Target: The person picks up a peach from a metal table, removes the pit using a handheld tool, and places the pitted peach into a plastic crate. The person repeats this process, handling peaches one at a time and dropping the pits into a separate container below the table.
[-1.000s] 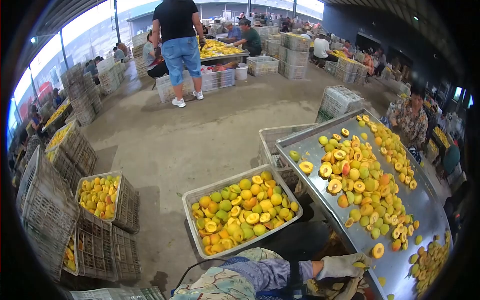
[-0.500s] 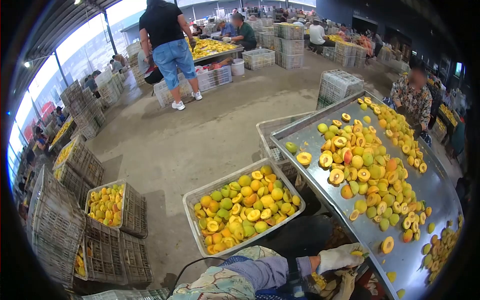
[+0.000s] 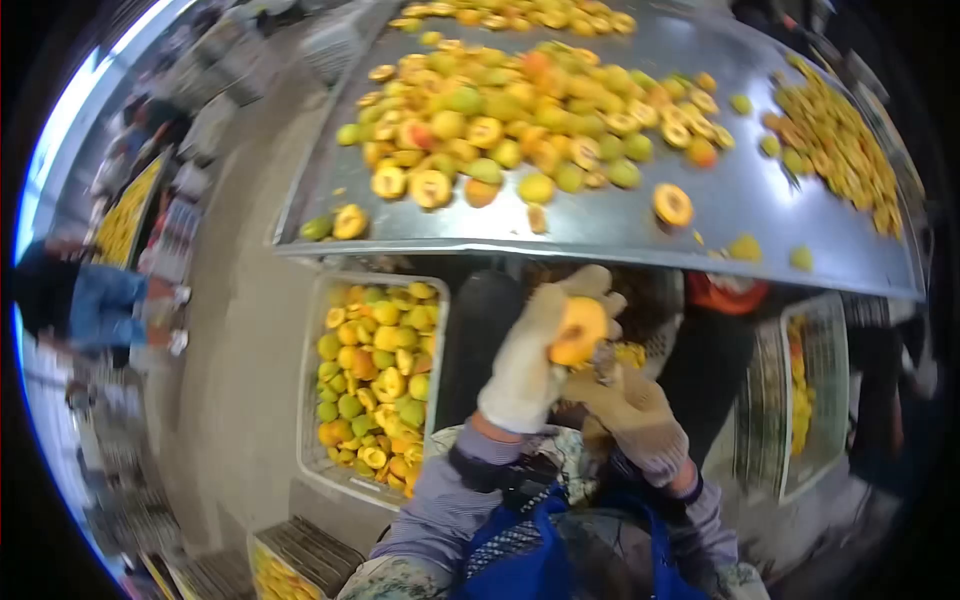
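Note:
My left hand (image 3: pixel 528 350), in a white knitted glove, is closed around a halved yellow peach (image 3: pixel 578 332), its cut face showing. Close beside it, my right hand (image 3: pixel 640 420), in a more soiled glove, grips a small metal tool (image 3: pixel 604 362) by the peach; blur hides the tool's shape. Both hands are above my lap, just off the near edge of the metal table (image 3: pixel 440 225). A heap of whole and halved peaches (image 3: pixel 530 120) lies on that table. One cut half (image 3: pixel 672 205) sits apart near the edge.
Left of my legs stands a plastic crate (image 3: pixel 310 400) full of peaches. Another crate (image 3: pixel 820 460) with yellow fruit is at the right. A pile of smaller yellow pieces (image 3: pixel 845 150) lies on the table's right end. A person (image 3: pixel 90 300) stands far left.
My view has swung right and down to face the table. My left hand has come from the table's edge to above my lap with fruit in it, and my right hand is now plainly visible.

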A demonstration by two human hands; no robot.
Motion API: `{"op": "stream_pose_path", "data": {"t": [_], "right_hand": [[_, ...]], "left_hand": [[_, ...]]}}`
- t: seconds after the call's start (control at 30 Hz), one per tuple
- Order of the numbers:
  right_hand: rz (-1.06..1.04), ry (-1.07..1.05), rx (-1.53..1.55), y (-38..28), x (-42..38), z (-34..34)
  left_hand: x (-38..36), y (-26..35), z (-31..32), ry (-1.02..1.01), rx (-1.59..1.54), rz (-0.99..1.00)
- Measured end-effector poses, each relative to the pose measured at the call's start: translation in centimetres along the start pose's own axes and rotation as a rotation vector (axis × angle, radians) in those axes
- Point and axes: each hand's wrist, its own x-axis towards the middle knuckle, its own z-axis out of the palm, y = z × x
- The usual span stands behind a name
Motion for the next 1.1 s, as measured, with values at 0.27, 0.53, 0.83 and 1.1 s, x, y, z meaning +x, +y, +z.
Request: {"op": "stream_pose_path", "data": {"t": [0.27,0.53,0.83,1.1], "right_hand": [[0.622,0.0,0.528,-2.4,0.5,0.0],[0.405,-0.003,0.531,-1.5,-0.5,-0.4],[0.708,-0.308,1.084,-0.8,-0.7,-2.0],[0.38,-0.3,1.441,6.5,-4.4,1.5]], "left_hand": [[-0.7,-0.2,1.8,0.055,0.022,0.008],[-1.0,-1.3,3.4,0.049,0.293,0.148],[-0.7,2.9,5.0,-0.179,0.624,-0.05],[1.7,2.2,6.1,-0.324,0.576,-0.001]]}}
